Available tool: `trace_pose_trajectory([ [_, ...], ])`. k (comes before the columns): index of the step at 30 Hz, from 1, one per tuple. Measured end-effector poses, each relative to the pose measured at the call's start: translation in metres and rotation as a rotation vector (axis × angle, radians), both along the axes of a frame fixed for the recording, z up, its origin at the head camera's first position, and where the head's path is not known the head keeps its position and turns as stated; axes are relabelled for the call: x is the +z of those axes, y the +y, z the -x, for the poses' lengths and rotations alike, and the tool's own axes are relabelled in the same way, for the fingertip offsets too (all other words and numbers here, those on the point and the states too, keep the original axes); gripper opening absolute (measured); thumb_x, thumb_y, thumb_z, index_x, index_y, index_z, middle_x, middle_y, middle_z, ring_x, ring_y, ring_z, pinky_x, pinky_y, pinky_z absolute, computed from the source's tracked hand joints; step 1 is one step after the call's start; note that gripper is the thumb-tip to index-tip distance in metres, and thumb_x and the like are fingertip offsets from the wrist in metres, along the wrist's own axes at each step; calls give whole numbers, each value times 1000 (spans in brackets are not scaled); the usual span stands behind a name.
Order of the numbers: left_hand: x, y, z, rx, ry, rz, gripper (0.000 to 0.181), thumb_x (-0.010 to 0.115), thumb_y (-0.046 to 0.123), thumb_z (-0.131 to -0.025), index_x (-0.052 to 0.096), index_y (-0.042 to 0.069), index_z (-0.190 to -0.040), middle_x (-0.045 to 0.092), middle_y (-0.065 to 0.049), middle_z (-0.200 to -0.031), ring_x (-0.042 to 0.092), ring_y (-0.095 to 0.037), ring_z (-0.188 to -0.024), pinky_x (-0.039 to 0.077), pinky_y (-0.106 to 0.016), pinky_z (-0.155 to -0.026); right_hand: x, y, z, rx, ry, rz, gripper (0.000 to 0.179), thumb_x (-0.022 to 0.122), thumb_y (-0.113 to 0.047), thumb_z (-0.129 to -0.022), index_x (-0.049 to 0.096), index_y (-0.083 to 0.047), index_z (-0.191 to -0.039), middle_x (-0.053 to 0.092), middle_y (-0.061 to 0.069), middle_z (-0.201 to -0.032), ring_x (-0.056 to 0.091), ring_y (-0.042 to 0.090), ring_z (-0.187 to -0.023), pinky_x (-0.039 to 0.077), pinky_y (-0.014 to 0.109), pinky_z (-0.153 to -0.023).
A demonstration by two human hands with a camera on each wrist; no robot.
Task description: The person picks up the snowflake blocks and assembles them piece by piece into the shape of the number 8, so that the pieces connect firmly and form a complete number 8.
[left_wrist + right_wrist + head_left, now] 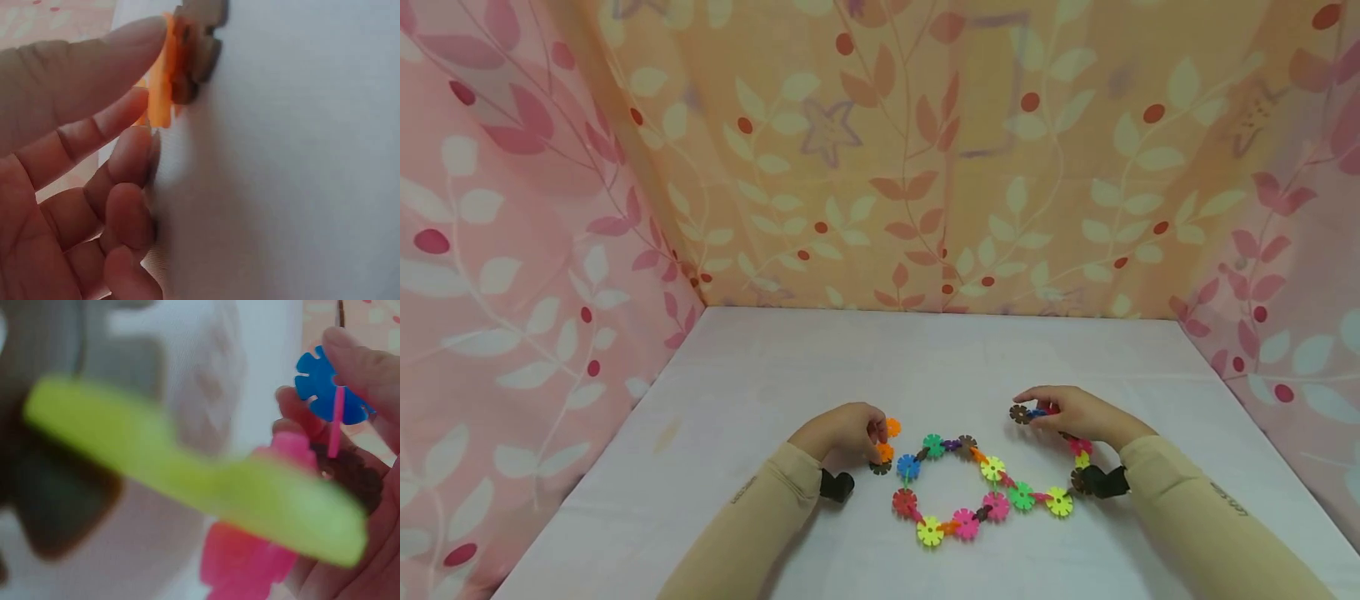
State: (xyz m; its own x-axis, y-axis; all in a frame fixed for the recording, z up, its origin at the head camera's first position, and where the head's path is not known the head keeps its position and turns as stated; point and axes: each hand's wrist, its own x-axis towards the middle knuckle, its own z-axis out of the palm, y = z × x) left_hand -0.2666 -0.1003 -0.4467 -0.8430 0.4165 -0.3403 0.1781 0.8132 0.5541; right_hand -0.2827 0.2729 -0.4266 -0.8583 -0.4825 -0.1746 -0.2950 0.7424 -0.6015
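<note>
In the head view, my left hand (848, 429) pinches an orange notched plastic disc (885, 452) between thumb and finger. A brown disc (880, 468) joins it, and another orange disc (893, 427) shows just above. The left wrist view has the thumb pressed on the orange disc (160, 81), the brown one (203, 37) beyond it. My right hand (1082, 414) holds the tail of a linked disc chain by a blue disc (315, 384). A brown disc (1019, 414) sticks out past those fingertips. Pink (335, 425) and dark brown (350, 478) discs hang below the blue one.
Multicoloured discs form a closed ring on the white tabletop (820, 550), including a red disc (905, 502) and a blue disc (908, 466). From its right side the chain runs through a green disc (1022, 497) and a yellow disc (1059, 502). Patterned curtains (925, 167) stand behind and at both sides.
</note>
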Motion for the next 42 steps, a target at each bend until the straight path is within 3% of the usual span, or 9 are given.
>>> trace_pose_trajectory([
  [5,2,3,-3,14,17,38,19,76,9,-71,58,17,-74,53,0,-73,49,-17,-71,41,-29,-60,0,1,-1,13,29,8,40,68,-22,-82,60,-19,-121,60,3,-105,49,18,-83,44,31,-66],
  [8,8,8,-1,39,30,38,18,73,6,-72,57,15,-72,53,-1,-72,48,-18,-68,40,-29,-58,1,1,-1,43,76,7,37,67,-21,-83,62,-19,-119,60,1,-105,49,17,-87,44,33,-74],
  [14,25,29,6,119,125,-105,10,67,6,-78,60,13,-78,57,-1,-72,53,-17,-62,44,-26,-53,4,0,-1,74,119,27,36,67,-18,-83,62,-16,-118,59,-3,-101,50,16,-87,45,33,-76],
  [20,40,76,-2,119,172,-261,6,64,13,-84,63,13,-78,61,4,-72,60,-13,-67,47,-24,-56,5,-2,-2,28,93,34,36,67,-18,-83,61,-14,-118,61,4,-109,51,19,-91,46,35,-77],
  [25,40,114,-6,119,218,-238,9,65,16,-83,65,17,-74,60,9,-64,54,-8,-62,45,-21,-54,5,-4,-1,-11,69,39,36,67,-20,-83,61,-12,-118,61,8,-109,50,20,-85,45,31,-69],
  [29,35,133,-4,123,260,-200,10,67,16,-81,65,18,-71,59,10,-61,52,-8,-58,43,-20,-51,6,-8,-3,-14,66,61,35,66,-17,-83,61,-12,-118,61,7,-105,48,19,-76,43,28,-60],
  [35,37,137,-6,108,295,-167,14,68,16,-80,64,17,-66,57,10,-58,50,-8,-55,41,-19,-48,8,-19,-7,-21,63,89,33,66,-15,-84,62,-13,-116,62,6,-104,48,19,-74,41,28,-58],
  [42,40,137,-8,88,338,-154,13,68,18,-81,65,18,-68,56,11,-60,48,-8,-56,41,-18,-47,7,-31,-12,-52,41,82,33,67,-25,-83,64,-13,-114,63,6,-108,53,18,-87,47,37,-77],
])
